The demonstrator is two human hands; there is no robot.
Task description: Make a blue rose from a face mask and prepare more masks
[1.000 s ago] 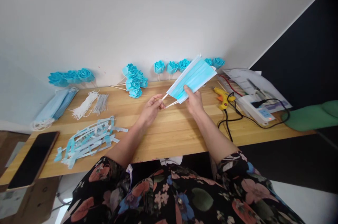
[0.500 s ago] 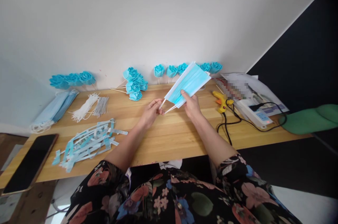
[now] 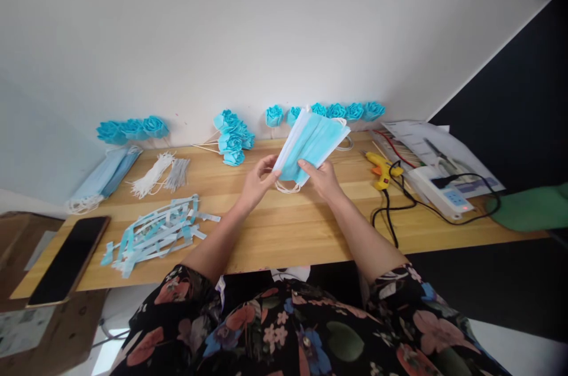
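A light blue face mask (image 3: 311, 142) is held up above the wooden table (image 3: 284, 228), tilted with its far end toward the wall. My right hand (image 3: 325, 177) grips its lower right edge, thumb laid on the blue face. My left hand (image 3: 258, 180) pinches the lower left corner. The white ear loop (image 3: 287, 188) hangs slack beneath, between the two hands.
Blue mask roses (image 3: 233, 137) line the wall, with more roses (image 3: 132, 128) at the left. Cut blue strips (image 3: 153, 233), white ear loops (image 3: 151, 172), stacked masks (image 3: 104, 177) and a phone (image 3: 67, 261) lie left. A yellow glue gun (image 3: 383, 167), black cables and a power strip (image 3: 441, 188) lie right.
My left hand has let the stretched ear loop go slack and moved up to the mask's corner. The mask has swung more upright between both hands.
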